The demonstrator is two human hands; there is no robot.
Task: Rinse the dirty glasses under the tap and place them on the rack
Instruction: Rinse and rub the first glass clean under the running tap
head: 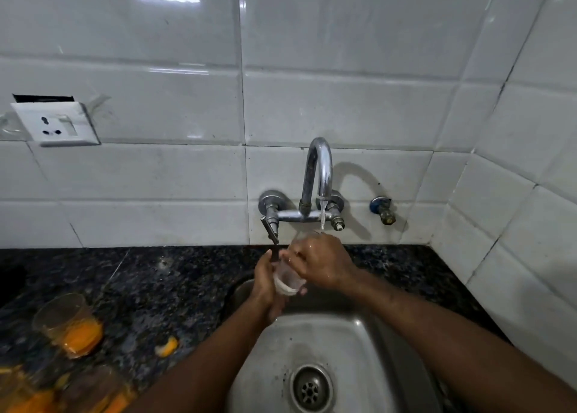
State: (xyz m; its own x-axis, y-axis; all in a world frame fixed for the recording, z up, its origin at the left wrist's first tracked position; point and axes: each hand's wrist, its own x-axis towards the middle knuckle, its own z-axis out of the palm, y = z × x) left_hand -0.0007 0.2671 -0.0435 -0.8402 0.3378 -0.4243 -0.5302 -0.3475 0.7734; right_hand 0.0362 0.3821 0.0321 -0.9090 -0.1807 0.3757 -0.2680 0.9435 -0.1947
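Note:
A clear glass (288, 277) is tilted under the running chrome tap (319, 175), its mouth up toward the stream and its thick base toward me. My left hand (266, 283) grips the glass from the left side. My right hand (318, 264) covers its upper part, fingers at the rim, with water falling on them. Both hands are over the back edge of the steel sink (327, 350). A dirty glass with orange residue (70, 325) stands on the dark counter at the left. More orange-stained glasses (78, 390) sit blurred at the bottom left. No rack is in view.
A black granite counter (156, 281) surrounds the sink. An orange scrap (167, 346) lies on the counter near the sink. The drain (309, 388) is at the sink's bottom. A wall socket (56, 125) is at the left, and a blue valve (383, 209) is to the right of the tap.

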